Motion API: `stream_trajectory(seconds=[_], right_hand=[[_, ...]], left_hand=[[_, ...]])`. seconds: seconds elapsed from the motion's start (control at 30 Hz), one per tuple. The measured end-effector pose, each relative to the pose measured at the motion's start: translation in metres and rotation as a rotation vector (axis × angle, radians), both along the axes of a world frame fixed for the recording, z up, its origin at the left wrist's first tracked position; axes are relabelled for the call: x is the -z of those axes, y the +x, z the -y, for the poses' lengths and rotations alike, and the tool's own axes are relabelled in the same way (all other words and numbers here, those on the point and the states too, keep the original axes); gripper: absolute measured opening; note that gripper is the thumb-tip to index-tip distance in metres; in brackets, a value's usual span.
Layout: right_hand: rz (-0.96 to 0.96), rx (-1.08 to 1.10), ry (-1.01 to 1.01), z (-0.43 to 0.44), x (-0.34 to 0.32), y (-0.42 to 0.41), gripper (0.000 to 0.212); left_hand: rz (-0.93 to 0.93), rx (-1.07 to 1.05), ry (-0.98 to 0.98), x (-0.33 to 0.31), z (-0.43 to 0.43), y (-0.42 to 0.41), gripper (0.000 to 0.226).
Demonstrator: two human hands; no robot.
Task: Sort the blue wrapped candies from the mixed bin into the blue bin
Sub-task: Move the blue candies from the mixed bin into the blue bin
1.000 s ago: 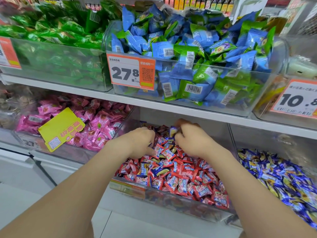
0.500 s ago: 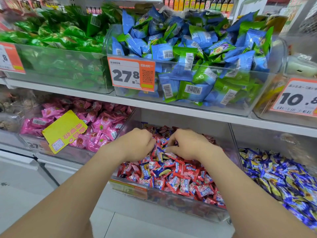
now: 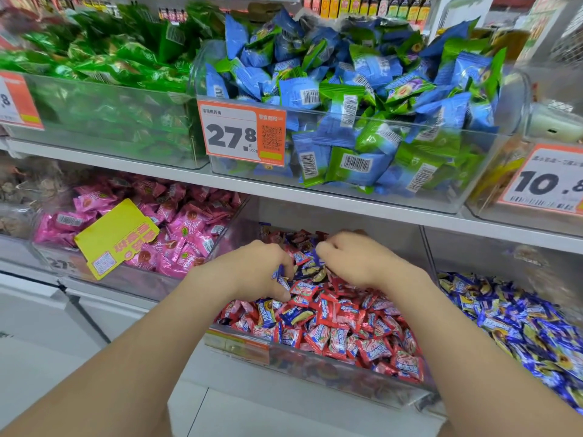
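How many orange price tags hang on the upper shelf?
3: a cut-off tag on the green-packet bin at far left, the 27.8 tag on the middle bin, the 10.8 tag at far right. More may lie outside the view.

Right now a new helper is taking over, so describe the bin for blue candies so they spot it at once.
Find the 10.8 price tag on the upper shelf, far right. The blue bin sits directly below it, right of the mostly red mixed bin. It alone holds only blue-and-yellow wrappers.
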State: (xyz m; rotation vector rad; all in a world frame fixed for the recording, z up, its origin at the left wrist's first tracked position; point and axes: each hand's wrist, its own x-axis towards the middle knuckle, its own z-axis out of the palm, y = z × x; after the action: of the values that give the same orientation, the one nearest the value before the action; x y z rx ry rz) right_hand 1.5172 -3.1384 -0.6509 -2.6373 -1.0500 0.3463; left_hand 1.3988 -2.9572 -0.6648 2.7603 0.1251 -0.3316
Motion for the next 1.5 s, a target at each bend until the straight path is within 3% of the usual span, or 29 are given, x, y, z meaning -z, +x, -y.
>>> stream_trajectory(seconds=[0.2, 0.37, 0.47, 0.57, 0.67, 0.73, 0.8, 0.93, 1.07, 1.17, 1.3, 1.5], right_hand=[[0.051, -0.019, 0.085, 0.014, -0.001, -0.003, 0.064], [0.056, -0.059, 0.102, 0.019, 0.009, 0.0, 0.027], [0.126, -0.042, 0.097, 0.011, 0.009, -0.001, 0.031], [0.131, -0.121, -0.076, 0.0, 0.011, 0.0, 0.028], [0.104, -0.17, -0.41, -0.011, 0.013, -0.005, 0.039], [0.119, -0.171, -0.499, -0.016, 0.014, -0.007, 0.045], [0.144, -0.156, -0.512, -0.021, 0.015, -0.008, 0.047], [0.197, -0.086, -0.399, -0.017, 0.016, -0.002, 0.027], [0.08, -0.067, -0.217, -0.002, 0.012, 0.006, 0.021], [0.022, -0.073, -0.077, 0.013, 0.008, 0.007, 0.027], [0.01, -0.032, 0.101, 0.032, 0.004, 0.006, 0.037], [0.039, 0.084, 0.186, 0.037, -0.003, -0.004, 0.052]], left_hand=[[0.0, -0.015, -0.019, 0.001, -0.001, 0.0, 0.027], [0.068, -0.035, -0.083, -0.009, -0.002, -0.008, 0.023], [0.236, -0.057, -0.096, -0.016, -0.003, -0.009, 0.005], [0.244, -0.08, -0.139, -0.02, -0.001, -0.01, 0.011], [0.054, -0.007, -0.109, -0.019, 0.006, -0.016, 0.037], [-0.069, 0.038, -0.111, -0.014, 0.011, -0.017, 0.052], [-0.121, 0.075, -0.083, -0.008, 0.016, -0.016, 0.052], [-0.092, 0.09, 0.018, -0.004, 0.022, -0.012, 0.051], [-0.093, 0.102, 0.041, -0.003, 0.015, -0.014, 0.048], [-0.041, 0.046, -0.002, -0.008, 0.001, -0.017, 0.054], [0.027, -0.036, -0.062, -0.012, -0.014, -0.015, 0.04], [-0.007, -0.045, 0.011, -0.008, -0.005, -0.01, 0.04]])
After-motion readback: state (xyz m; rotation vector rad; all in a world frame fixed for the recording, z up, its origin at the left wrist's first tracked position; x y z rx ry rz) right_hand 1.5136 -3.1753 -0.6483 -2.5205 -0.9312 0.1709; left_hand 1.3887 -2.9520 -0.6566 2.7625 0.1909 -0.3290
